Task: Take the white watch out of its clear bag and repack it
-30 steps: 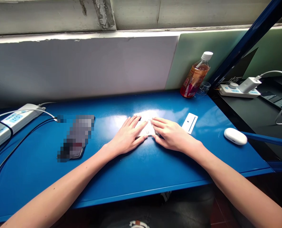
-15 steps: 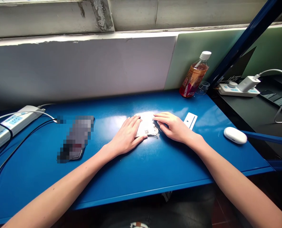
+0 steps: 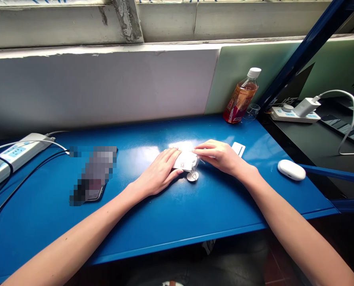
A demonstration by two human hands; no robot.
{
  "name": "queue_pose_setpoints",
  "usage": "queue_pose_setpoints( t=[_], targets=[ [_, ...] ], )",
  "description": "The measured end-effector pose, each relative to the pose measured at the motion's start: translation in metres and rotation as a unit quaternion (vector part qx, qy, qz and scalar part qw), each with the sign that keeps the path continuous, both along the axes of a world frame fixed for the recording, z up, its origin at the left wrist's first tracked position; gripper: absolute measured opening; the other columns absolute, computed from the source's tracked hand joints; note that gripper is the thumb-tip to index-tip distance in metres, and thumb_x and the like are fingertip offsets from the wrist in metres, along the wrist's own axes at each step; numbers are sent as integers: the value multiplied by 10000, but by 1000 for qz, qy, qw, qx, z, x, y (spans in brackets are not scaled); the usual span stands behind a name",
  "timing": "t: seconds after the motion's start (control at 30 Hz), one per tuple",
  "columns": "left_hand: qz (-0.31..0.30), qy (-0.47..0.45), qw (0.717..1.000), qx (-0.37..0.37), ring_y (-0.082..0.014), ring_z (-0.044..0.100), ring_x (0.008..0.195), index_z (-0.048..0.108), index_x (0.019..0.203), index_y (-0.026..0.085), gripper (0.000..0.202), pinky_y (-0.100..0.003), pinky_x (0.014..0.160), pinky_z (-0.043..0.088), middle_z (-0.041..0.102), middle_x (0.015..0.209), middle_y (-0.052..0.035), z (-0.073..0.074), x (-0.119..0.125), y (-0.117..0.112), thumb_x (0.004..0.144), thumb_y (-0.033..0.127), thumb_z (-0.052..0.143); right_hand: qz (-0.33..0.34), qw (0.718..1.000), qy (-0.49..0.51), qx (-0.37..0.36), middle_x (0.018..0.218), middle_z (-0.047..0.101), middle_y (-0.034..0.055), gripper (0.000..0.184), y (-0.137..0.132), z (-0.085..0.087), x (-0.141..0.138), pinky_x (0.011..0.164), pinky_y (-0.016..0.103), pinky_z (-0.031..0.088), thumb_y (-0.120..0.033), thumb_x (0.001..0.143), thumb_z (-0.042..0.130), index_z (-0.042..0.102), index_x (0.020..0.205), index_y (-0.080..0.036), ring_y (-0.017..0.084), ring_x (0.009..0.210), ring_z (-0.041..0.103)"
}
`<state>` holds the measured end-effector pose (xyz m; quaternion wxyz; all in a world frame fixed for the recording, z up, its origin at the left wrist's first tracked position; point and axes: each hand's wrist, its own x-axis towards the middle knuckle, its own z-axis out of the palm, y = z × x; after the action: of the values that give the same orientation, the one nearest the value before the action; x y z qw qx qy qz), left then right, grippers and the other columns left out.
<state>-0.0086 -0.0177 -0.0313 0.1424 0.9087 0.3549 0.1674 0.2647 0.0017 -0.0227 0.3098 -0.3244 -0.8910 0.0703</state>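
A small flat white packet (image 3: 185,162) with a printed square code lies on the blue table, glossy clear plastic showing along its right end. My left hand (image 3: 161,169) rests over its left part, thumb along the near edge and fingers at the far edge, holding it against the table. At the far right corner, my right hand (image 3: 217,155) is closed in a pinch on the clear plastic; its fingertips partly hide what they grip. A round whitish disc (image 3: 192,176) with a small metal-looking ring lies just in front of the packet's right end.
Left of my hands lie a blurred dark phone (image 3: 101,171), a white power strip (image 3: 18,157) and cables. A white card (image 3: 238,148) lies behind my right hand. Farther right are a white earbud case (image 3: 291,170) and a drink bottle (image 3: 241,97) against the wall.
My right fingers have closed in on the packet's right end. The round disc now shows fully on the table in front of it. My left hand stays on the packet.
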Motion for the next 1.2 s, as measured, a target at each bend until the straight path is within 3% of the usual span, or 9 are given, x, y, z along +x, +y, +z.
queue_pose_setpoints(
  t=[0.23, 0.47, 0.7, 0.83, 0.97, 1.07, 1.2],
  targets=[
    [45, -26, 998, -18, -300, 356, 1447, 261, 1526, 176, 555, -499, 1188, 332, 383, 1549, -167, 2, 0, -2, 1042, 429, 359, 1, 982, 143, -121, 1098, 770, 74, 211, -3, 14, 1, 847, 392, 589, -314, 932, 629, 778, 1070, -257, 235, 982, 719],
    [61, -51, 996, -29, -318, 375, 1435, 234, 1539, 129, 644, -496, 1188, 334, 364, 1555, -203, 6, 1, -3, 1003, 410, 455, -59, 913, 331, -231, 906, 793, 52, 182, -7, 27, -4, 759, 361, 594, -371, 822, 754, 809, 897, -215, 221, 820, 726],
    [51, -74, 995, -35, -333, 407, 1416, 69, 1582, 191, 920, -505, 1153, 390, 326, 1575, -195, 3, 0, -4, 899, 442, 633, -86, 881, 318, -339, 835, 766, 42, 264, -1, 19, -4, 587, 269, 515, -416, 820, 730, 799, 910, -178, 142, 658, 620],
    [46, -80, 995, -27, -358, 397, 1418, 48, 1583, 224, 1001, -526, 1138, 404, 289, 1591, -189, 3, 0, -2, 852, 460, 690, -85, 882, 283, -368, 812, 750, 46, 303, 1, 12, -7, 580, 264, 504, -419, 850, 681, 785, 953, -154, 141, 648, 612],
    [30, -66, 997, -10, -371, 270, 1482, 75, 1583, 199, 1025, -535, 1189, 318, 221, 1619, -194, 6, 0, -2, 827, 477, 710, -86, 897, 240, -361, 808, 746, 47, 320, 2, 4, -11, 578, 273, 501, -420, 886, 626, 768, 964, -144, 149, 642, 619],
    [4, -46, 999, -5, -374, 220, 1499, 103, 1588, 201, 1034, -533, 1203, 285, 175, 1640, -182, 9, 0, -3, 817, 530, 709, -97, 919, 209, -320, 886, 772, 66, 292, -1, 0, -15, 647, 303, 530, -395, 903, 609, 763, 954, -152, 195, 756, 681],
    [-13, -20, 1000, -8, -374, 244, 1492, 192, 1580, 201, 999, -536, 1204, 279, 235, 1629, -167, 9, 1, -3, 810, 590, 696, -134, 950, 157, -233, 976, 783, 77, 218, -6, -2, -21, 738, 342, 559, -318, 913, 608, 756, 992, -179, 227, 860, 712]
  ],
)
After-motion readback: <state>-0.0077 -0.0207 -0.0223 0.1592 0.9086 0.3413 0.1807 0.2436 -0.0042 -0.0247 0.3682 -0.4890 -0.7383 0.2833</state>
